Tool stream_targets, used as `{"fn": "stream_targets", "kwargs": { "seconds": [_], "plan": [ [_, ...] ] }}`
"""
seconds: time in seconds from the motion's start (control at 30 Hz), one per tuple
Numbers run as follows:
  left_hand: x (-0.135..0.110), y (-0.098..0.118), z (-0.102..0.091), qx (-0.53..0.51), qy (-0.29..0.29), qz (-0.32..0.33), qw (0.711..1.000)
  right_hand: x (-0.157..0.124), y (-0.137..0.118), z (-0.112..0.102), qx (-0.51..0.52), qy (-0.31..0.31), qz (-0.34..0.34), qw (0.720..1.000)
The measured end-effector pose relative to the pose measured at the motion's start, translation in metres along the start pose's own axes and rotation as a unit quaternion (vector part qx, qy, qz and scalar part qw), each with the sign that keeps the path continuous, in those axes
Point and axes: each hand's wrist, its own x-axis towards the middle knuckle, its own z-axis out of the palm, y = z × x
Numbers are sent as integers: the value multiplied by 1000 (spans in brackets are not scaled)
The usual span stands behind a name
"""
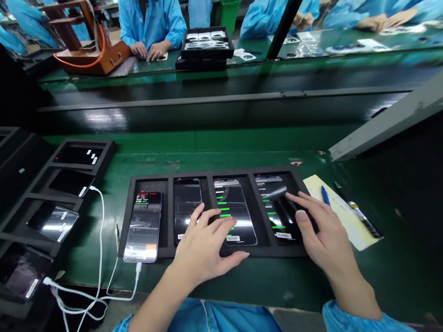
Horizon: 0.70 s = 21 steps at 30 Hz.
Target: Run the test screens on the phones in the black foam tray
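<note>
A black foam tray (208, 175) on the green bench holds several smartphones side by side. My left hand (206, 245) lies open across the tray, fingers spread over the second phone (186, 204) and the third phone (234, 207), whose screen shows green text. My right hand (319, 232) is open too, its fingertips resting on the fourth phone (276, 202), which also shows green lines. The first phone (144, 225) sits tilted in its slot at the left with a white cable (100, 227) plugged into its lower end.
Another black tray (38, 195) with several phones stands at the left. A yellow paper (345, 216) with a blue pen (324, 195) lies right of my tray. A grey bar (399, 113) juts in from the right. Across the conveyor (213, 97), people in blue coats work.
</note>
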Motion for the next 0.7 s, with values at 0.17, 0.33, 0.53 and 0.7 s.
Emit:
{"fn": "stream_targets", "kwargs": {
  "seconds": [0.17,0.33,0.53,0.7],
  "plan": [
    [-3,-1,1,-19,24,8,1000,0,1,0,1,4,-7,1000],
    [-1,0,0,-14,32,20,999,0,2,1,0,4,-4,1000],
    [-2,0,-1,-16,26,7,1000,0,1,1,6,3,-3,1000],
    [-2,0,-2,-23,31,10,999,-1,1,0,3,4,1,1000]
  ]
}}
